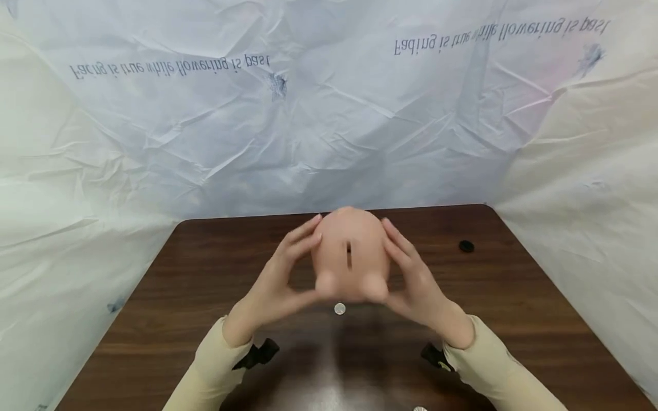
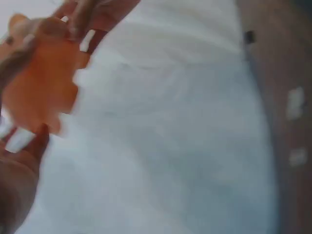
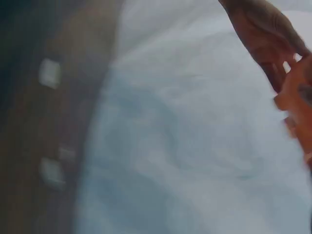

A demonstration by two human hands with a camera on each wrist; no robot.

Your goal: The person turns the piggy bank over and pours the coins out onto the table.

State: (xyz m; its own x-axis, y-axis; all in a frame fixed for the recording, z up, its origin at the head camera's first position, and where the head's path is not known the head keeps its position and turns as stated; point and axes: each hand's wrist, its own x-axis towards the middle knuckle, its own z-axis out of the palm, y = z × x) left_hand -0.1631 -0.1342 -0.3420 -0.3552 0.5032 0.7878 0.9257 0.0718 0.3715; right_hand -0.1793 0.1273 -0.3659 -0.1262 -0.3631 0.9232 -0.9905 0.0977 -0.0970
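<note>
A pinkish-orange piggy bank (image 1: pixel 352 251) is held up over the dark table, its coin slot and two ears facing the head camera. My left hand (image 1: pixel 277 271) grips its left side, fingers along the flank and thumb near one ear. On the opposite side my right hand (image 1: pixel 418 279) grips it the same way. In the left wrist view the piggy bank (image 2: pixel 41 83) is blurred at the upper left, its stubby feet showing. Only part of the piggy bank (image 3: pixel 302 107) enters the right wrist view. A silver coin (image 1: pixel 340 309) lies on the table just below it in the head view.
The brown wood-grain table (image 1: pixel 205 274) has a small black disc (image 1: pixel 466 246) near its far right. Another coin (image 1: pixel 420 409) is cut off at the bottom edge. White printed sheeting (image 1: pixel 329 125) hangs behind the table and along both sides.
</note>
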